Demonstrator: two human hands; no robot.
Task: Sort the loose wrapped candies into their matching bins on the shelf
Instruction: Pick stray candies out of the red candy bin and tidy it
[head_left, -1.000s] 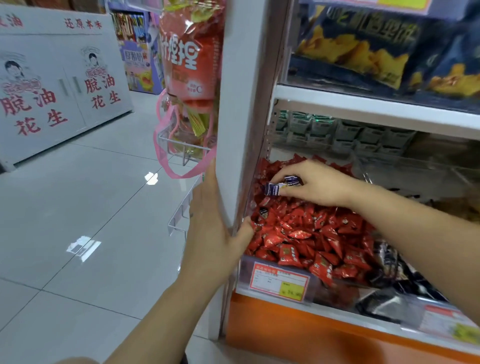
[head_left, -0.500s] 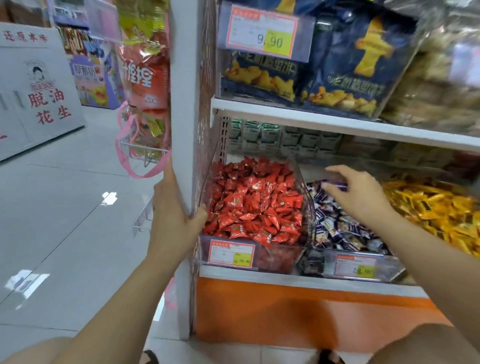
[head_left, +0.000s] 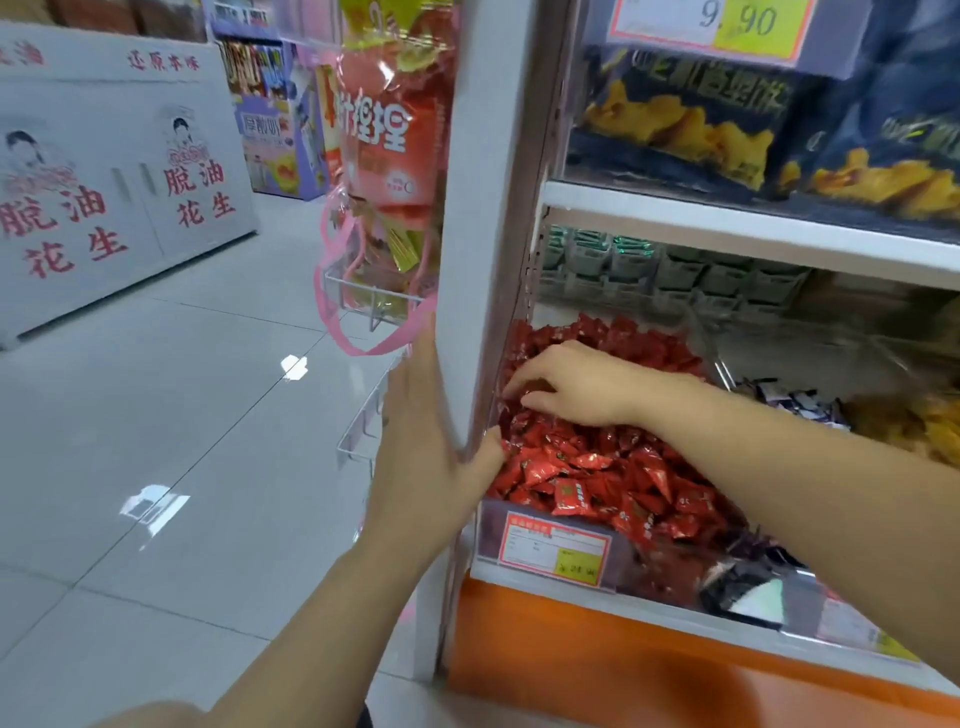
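Two hands in shot. The left hand (head_left: 421, 457) lies flat against the white upright post (head_left: 483, 208) at the end of the shelf, fingers straight, thumb hooked round the corner right by the bin. It's got hold of nothing.

The right hand (head_left: 576, 384) is down in the clear bin (head_left: 488, 530) on the lower shelf, fingers curled into the heap of red candies (head_left: 587, 478). Honestly can't tell if it has one pinched or not, since the fingertips are blurry and half buried.

Counting: the red ones are way too many to count, one heaped bin of them. I see three sorts of candy in all: red, then purple-and-white candies (head_left: 795, 402) just to the right, then yellow candies (head_left: 914, 431) beyond those. There's one price label (head_left: 553, 548) on the front of the red bin.

Up top are two dark blue snack bags (head_left: 680, 119) with one price tag (head_left: 727, 26) reading 9.90. One pink hanging bag (head_left: 384, 140) hangs off the post's outer side, just above the left hand.
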